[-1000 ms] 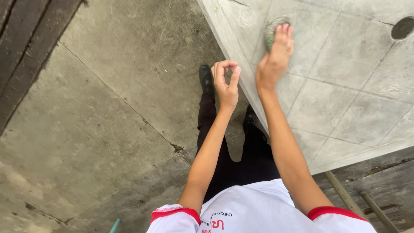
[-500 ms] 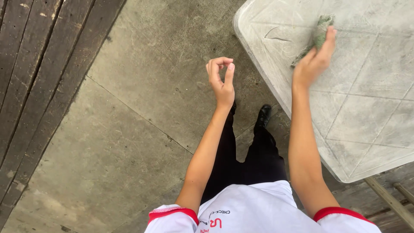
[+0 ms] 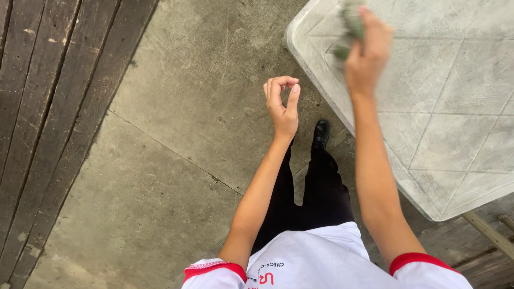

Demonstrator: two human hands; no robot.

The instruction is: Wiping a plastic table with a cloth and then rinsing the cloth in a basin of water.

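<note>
Right hand: the right hand (image 3: pixel 368 51) is stretched out over the near corner of the counter (image 3: pixel 455 123), its fingers (image 3: pixel 375 27) curled together and clamped on a greenish cloth (image 3: pixel 350 24).
Cloth: the cloth is blurred; it sits bunched under and ahead of the right hand, against the counter top close to the rounded corner. Whether the whole of it lies flat on the surface cannot be told.
Left hand: the left hand (image 3: pixel 282 104) hangs in the air over the floor, well apart from the counter, holding nothing. Its fingers (image 3: pixel 278 85) are curled in with thumb and forefinger bent toward each other in a loose ring, tips nearly meeting.
Counter: pale grey, worn, marked with a pattern of diagonal lines forming squares; its rounded corner points toward the person, and its edge runs down to the lower right.
Floor: a concrete floor (image 3: pixel 176 139) with a crack line crossing it lies below the left hand; dark wooden planks (image 3: pixel 48 107) run along the left side.
Person: white shirt (image 3: pixel 316 262) with red-trimmed sleeves, dark trousers, and one black shoe (image 3: pixel 321 132) showing just beside the counter's edge.
Lower right: a wooden beam (image 3: pixel 490 233) shows beneath the counter's edge.
</note>
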